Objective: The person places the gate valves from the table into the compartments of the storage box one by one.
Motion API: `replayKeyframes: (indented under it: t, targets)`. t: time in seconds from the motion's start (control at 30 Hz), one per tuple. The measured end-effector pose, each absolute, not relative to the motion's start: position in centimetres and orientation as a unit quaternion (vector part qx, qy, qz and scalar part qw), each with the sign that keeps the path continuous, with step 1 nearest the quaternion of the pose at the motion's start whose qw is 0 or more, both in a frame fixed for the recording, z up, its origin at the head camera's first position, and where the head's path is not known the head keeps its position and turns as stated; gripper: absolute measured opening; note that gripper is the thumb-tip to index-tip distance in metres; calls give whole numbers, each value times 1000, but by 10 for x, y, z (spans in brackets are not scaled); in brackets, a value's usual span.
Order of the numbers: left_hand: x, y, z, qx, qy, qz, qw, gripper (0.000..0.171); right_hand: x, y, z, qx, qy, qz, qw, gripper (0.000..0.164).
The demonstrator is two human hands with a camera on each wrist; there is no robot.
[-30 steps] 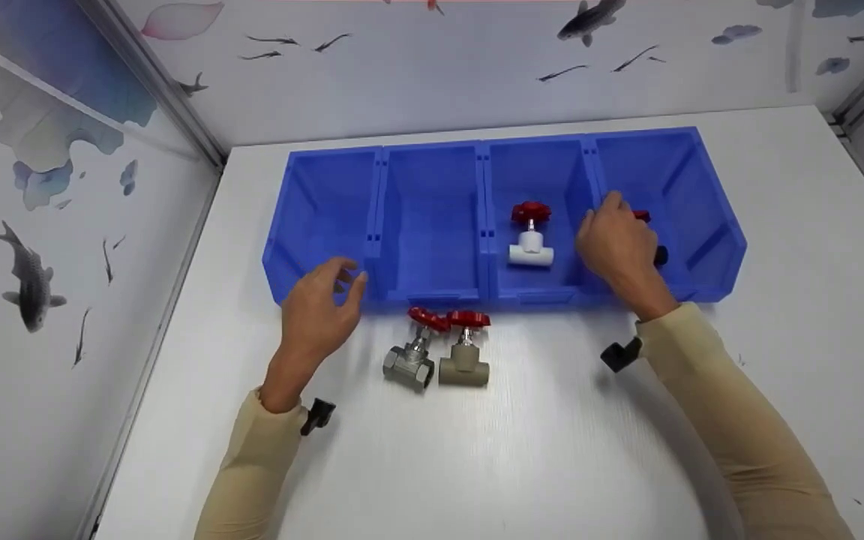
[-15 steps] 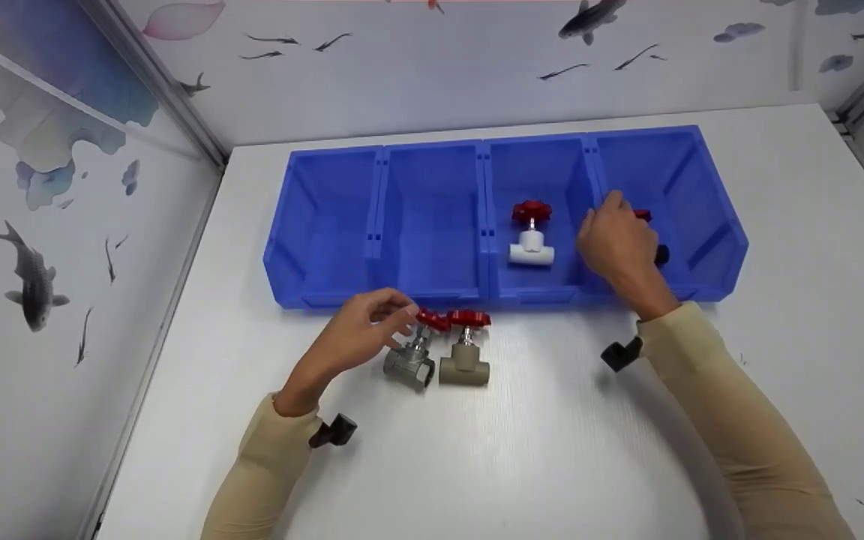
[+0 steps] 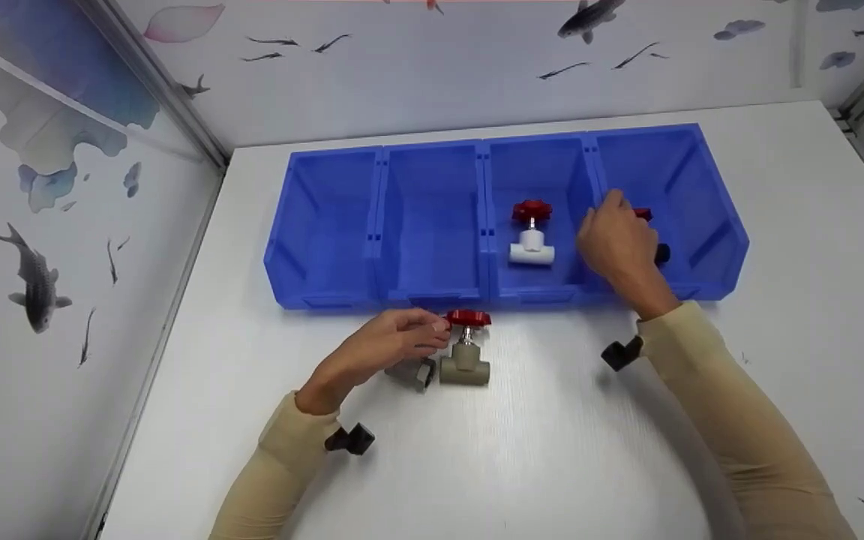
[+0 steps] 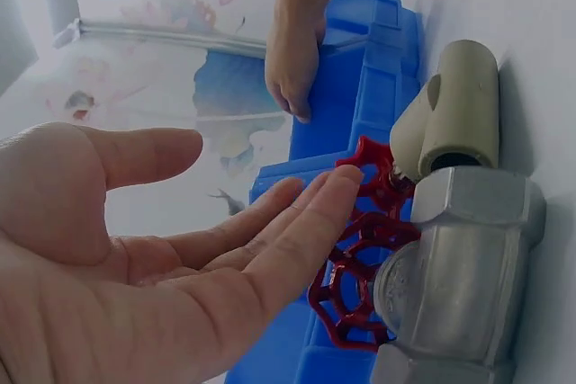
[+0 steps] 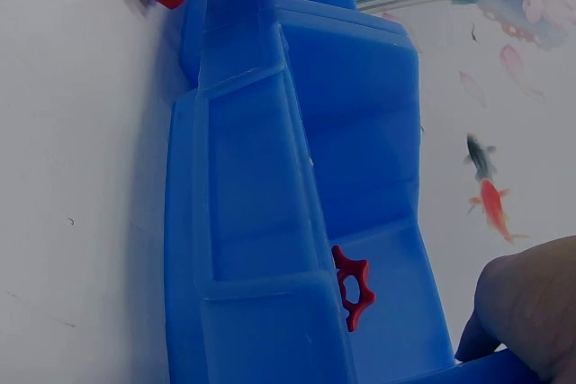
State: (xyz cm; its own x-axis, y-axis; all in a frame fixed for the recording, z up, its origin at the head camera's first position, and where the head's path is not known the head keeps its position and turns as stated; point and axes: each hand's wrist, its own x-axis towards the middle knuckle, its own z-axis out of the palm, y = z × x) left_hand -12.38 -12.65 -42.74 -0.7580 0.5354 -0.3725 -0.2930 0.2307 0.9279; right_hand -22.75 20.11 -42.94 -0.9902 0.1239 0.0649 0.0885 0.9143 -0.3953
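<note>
My left hand (image 3: 387, 345) reaches over the steel valve (image 3: 411, 371), its fingers extended and thumb apart. In the left wrist view the fingertips (image 4: 340, 188) are beside the red handwheels, and contact is unclear. Right next to the steel valve lies a tan plastic valve (image 3: 465, 364) with a red handwheel. My right hand (image 3: 618, 244) grips the divider between the two rightmost blue bins; its fingertips are partly hidden. Behind that hand, a valve with a black end (image 3: 662, 253) and red handwheel is mostly covered. A white valve (image 3: 531, 247) stands in the third bin.
Four joined compartments form a row of blue bins (image 3: 432, 295) across the back of the white table (image 3: 522, 465). Patterned wall panels (image 3: 432, 82) rise behind and at the left. Small black cameras (image 3: 353, 439) protrude from the wrists.
My left hand has moved right and toward the front, from the leftmost bin's front edge to over the steel valve. My right hand has stayed on the divider.
</note>
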Motion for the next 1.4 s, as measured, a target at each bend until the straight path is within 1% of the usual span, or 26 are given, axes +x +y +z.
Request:
replayKeyframes:
  t: [0.13,0.27,0.53,0.77,1.0,1.17,1.4]
  targets:
    - [-124,-122,-431,100,693,612,369,52,-227,201,-428,-53,-977,201,38,42]
    - [-124,-116,-435,99,694,604,378,54,-227,201,-428,-53,-977,203,36,42]
    - [-128,-105,-445,114,693,601,381,38,-227,201,-427,-55,-977,204,28,44]
    - [-132,-101,-450,129,733,551,378,36,-227,200,-428,-56,-976,209,35,42]
    - [-135,-94,-453,103,725,552,398,39,-227,201,-429,-54,-976,207,39,42]
    - [-137,-88,-454,97,734,537,403,27,-228,201,-428,-56,-976,209,31,44]
    - [-140,-81,-456,94,718,543,425,27,-229,201,-427,-64,-976,207,9,47]
